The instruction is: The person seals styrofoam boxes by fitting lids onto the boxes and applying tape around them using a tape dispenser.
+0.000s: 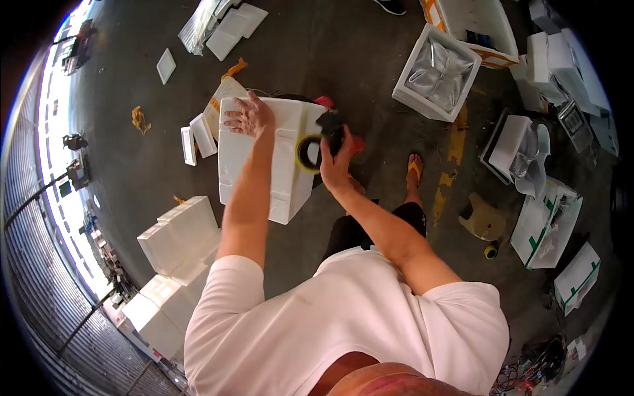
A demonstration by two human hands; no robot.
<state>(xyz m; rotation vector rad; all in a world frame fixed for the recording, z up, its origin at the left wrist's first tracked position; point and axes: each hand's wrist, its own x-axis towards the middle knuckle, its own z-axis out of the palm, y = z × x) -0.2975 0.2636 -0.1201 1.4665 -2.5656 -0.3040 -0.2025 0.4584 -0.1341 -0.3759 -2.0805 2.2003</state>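
A white foam box (261, 158) stands in front of me, its broad lid side turned towards the left. My left hand (251, 119) lies flat on its far part with the fingers spread, holding nothing. Wrapped around a dark tape dispenser (330, 129) is my right hand (338, 162), close to the box's right edge. A roll of yellowish tape (309, 153) sits on the dispenser, by the box's edge. Something red shows behind the dispenser, partly hidden. My palm and the dispenser's handle cover each other, so the exact grip is hidden.
An open foam box (439, 72) with silvery lining stands at the upper right, near a larger foam box (482, 30). More foam boxes (178, 237) stand at the left. Foam lids (236, 30), cardboard (482, 218) and a small tape roll (490, 252) lie on the floor.
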